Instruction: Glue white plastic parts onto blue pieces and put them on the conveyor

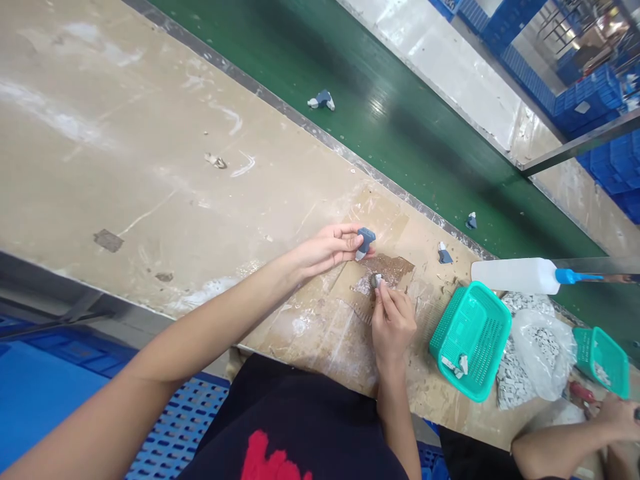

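Between the thumb and fingers of my left hand (337, 248) is a dark blue-grey piece (367, 241) with a whitish tip pointing down. My right hand (393, 320) pinches a small white part (379, 278) just below and to the right of it, over a wet brown patch (397, 267) on the table. The two held pieces are apart. Another blue-grey and white piece (445, 254) lies on the table to the right of my hands.
A green basket (470, 340) holding a few white parts stands at right, beside a white bottle (515, 276) and plastic bags of small parts (543, 347). Beyond the table edge, a green belt (400, 133) carries pieces. A co-worker's arms (565, 440) reach in lower right.
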### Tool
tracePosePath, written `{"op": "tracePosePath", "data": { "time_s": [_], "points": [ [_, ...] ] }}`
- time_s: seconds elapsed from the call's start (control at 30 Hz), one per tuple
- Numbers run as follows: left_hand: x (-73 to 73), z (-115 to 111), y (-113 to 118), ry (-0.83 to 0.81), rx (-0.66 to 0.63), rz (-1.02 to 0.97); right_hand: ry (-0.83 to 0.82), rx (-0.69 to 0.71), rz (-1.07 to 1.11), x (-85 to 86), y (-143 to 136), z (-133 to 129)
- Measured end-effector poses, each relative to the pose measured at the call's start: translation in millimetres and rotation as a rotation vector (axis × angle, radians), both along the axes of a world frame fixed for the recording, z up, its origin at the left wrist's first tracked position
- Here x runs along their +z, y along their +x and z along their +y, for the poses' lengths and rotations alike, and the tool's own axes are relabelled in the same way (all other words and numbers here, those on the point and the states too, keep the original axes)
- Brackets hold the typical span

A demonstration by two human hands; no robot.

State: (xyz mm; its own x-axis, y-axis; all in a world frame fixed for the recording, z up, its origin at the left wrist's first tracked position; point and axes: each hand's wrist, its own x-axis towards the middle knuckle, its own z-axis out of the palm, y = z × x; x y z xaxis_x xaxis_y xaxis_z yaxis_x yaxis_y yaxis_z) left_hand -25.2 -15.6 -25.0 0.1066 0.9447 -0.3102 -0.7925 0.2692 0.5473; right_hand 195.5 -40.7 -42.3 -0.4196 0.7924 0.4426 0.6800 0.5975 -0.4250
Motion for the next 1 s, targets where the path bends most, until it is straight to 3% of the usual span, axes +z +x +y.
{"op": "tracePosePath", "data": {
  "time_s": [0.23,0.43,0.67,1.0],
  "points": [
    [-7.2,-7,18,0.036,-0.002,0.337,-0.164,-0.153,0.287,16.3,1,-5],
    [-9.1,-17,39,0.1,-0.201,0.449,-0.278,-0.232,0.499,37.6,8,-10],
    [-4.9,-24,50,0.151,-0.251,0.428,-0.25,-0.102,0.494,48.6,9,-11],
    [8.0,-31,51,0.142,-0.196,0.458,-0.136,0.046,0.322,51.6,5,-14]
  ]
}}
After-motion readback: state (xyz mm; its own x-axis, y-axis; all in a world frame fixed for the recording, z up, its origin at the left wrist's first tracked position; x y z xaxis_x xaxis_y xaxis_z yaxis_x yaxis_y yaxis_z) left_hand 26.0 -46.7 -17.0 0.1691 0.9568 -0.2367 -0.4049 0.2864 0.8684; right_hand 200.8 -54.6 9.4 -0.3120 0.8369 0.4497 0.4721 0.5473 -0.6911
